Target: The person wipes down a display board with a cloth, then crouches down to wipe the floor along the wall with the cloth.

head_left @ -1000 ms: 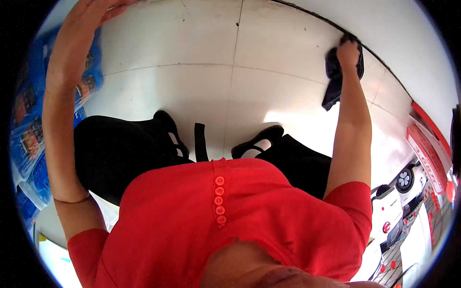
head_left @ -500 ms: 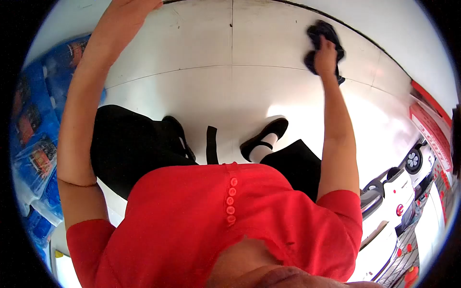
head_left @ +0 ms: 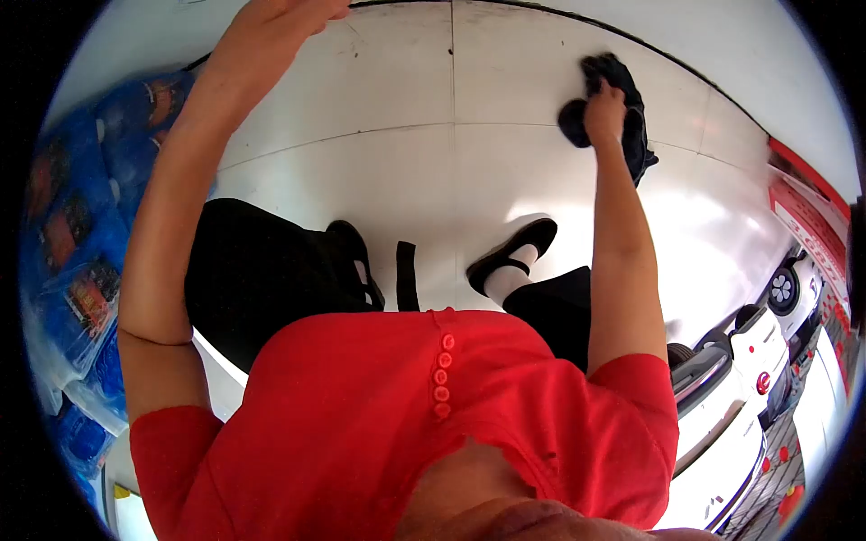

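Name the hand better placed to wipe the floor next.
Right, probably: the right hand grips the dark cloth over the tiled floor; the left hand, partly cut off at the top edge, shows no cloth.

A dark, near-black cloth (head_left: 635, 101), soft and crumpled, lies bunched under the right hand (head_left: 605, 114) on the pale tiled floor (head_left: 514, 81), one rounded fold bulging out to the left, a loose tail trailing back toward the person
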Demonstrator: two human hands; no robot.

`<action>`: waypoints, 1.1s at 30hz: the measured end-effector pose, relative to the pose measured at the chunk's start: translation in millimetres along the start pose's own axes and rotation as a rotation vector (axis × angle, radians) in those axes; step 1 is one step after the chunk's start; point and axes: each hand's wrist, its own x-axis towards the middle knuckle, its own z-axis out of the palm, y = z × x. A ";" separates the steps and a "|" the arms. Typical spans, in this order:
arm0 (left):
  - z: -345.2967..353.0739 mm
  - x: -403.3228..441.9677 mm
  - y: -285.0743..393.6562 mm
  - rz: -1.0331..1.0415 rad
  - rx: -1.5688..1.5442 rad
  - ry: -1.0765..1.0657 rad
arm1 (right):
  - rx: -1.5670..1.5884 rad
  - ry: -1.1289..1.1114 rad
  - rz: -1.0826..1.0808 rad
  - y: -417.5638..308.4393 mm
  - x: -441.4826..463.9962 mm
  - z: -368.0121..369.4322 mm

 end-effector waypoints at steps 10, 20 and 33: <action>-25.8 -46.5 2.7 -0.054 -0.056 0.155 | -0.023 -0.067 0.065 -75.0 -39.1 -6.1; -40.7 -99.3 11.8 -0.050 -0.060 0.425 | -0.094 -0.135 0.258 12.1 83.6 -8.8; -27.8 -96.5 25.3 0.045 -0.048 0.340 | 0.377 -0.020 -0.236 -195.0 -8.7 -19.5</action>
